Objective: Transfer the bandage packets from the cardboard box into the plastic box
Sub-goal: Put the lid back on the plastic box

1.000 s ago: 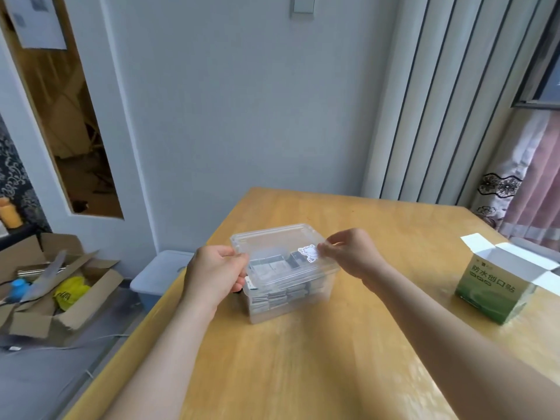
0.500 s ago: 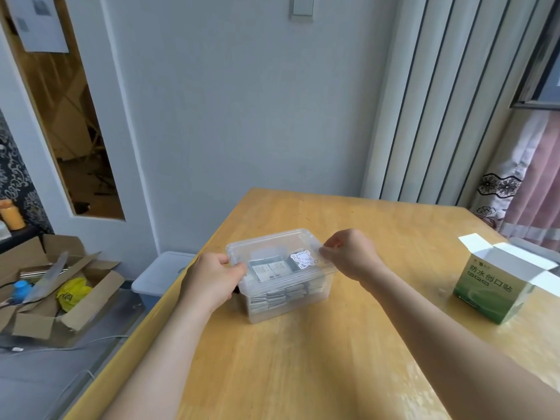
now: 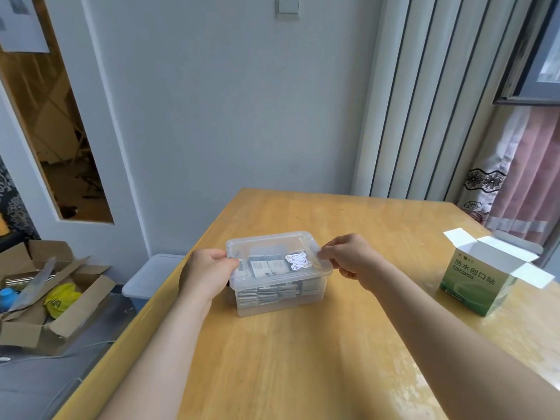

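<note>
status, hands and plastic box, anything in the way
Hands: left hand grips lid at left edge, right hand pinches right edge. Lid on plastic box, bandage packets inside. Open cardboard box apart at right, nothing between.

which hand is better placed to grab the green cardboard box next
Right, likely. The right hand pinches the lid at the edge facing the cardboard box. The left hand grips the opposite edge and would have to cross the plastic box.

Grey wall [image 3: 227, 116] behind wooden table [image 3: 272, 359], pink curtain [image 3: 533, 177] at rt, open carton [image 3: 75, 313] w/ clutter on floor [image 3: 30, 389] at left.
</note>
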Tool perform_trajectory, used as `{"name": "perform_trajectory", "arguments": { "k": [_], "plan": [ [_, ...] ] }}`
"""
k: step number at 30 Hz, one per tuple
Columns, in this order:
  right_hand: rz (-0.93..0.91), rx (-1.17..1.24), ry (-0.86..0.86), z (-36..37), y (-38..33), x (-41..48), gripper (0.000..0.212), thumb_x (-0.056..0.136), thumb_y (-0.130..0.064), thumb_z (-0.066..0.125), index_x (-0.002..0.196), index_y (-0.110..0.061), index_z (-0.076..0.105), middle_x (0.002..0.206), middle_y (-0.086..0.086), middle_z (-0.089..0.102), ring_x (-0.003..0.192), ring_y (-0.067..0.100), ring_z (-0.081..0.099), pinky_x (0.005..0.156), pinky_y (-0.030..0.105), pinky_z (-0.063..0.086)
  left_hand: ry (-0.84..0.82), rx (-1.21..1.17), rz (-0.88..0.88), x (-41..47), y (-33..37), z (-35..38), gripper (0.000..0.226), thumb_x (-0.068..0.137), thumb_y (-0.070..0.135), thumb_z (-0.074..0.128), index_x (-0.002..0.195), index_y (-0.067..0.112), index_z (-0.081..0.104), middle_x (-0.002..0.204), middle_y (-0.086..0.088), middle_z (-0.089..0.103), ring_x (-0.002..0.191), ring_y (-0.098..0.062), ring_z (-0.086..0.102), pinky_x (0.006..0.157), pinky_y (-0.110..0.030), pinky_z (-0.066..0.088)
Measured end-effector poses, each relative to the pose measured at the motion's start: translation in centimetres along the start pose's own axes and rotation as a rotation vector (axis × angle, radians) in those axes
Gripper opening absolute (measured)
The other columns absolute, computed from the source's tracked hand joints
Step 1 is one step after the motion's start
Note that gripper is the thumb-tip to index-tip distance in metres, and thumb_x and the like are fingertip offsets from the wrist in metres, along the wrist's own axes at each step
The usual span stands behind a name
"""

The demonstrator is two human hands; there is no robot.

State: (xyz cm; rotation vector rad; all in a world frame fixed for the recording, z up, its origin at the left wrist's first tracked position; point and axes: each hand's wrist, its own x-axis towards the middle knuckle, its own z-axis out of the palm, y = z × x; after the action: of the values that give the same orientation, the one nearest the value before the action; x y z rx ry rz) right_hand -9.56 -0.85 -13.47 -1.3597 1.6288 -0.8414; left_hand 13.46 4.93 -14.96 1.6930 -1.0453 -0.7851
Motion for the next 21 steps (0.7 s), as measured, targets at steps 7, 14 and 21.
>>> {"name": "perform_trajectory", "arguments": {
  "k": [7,14,21],
  "plan": [
    [0.169,0.342,-0.116,-0.1,0.9,0.0,0.022,0.081,-0.004,0.067,0.1,-0.001,0.058,0.091,0.015,0.06,0.078,0.025,0.058,0.067,0.032,0.051,-0.112,-0.14,-0.105,1.0,0.3,0.5,0.028,0.088,0.009,0.06,0.114,0.017,0.061,0.101,-0.004,0.07,0.093,-0.023,0.066,0.082,-0.039,0.056],
    [-0.046,0.033,0.111,0.5,0.8,0.1,0.017,0.07,-0.001,0.065,0.085,0.009,0.068,0.07,0.01,0.054,0.065,0.023,0.046,0.06,0.036,0.045,0.14,0.173,0.017,1.5,0.6,2.5,0.036,0.086,0.014,0.061,0.122,0.017,0.06,0.117,-0.002,0.063,0.102,-0.027,0.057,0.084,-0.033,0.046],
    [-0.217,-0.525,0.284,1.0,0.0,-1.2,0.031,0.08,-0.005,0.051,0.058,-0.012,0.031,0.056,0.002,0.033,0.059,0.028,0.034,0.045,0.029,0.018,0.212,0.484,0.2,0.9,0.8,4.6,0.016,0.089,0.007,0.046,0.083,0.008,0.061,0.075,-0.007,0.056,0.074,-0.034,0.05,0.057,-0.031,0.035]
  ]
}}
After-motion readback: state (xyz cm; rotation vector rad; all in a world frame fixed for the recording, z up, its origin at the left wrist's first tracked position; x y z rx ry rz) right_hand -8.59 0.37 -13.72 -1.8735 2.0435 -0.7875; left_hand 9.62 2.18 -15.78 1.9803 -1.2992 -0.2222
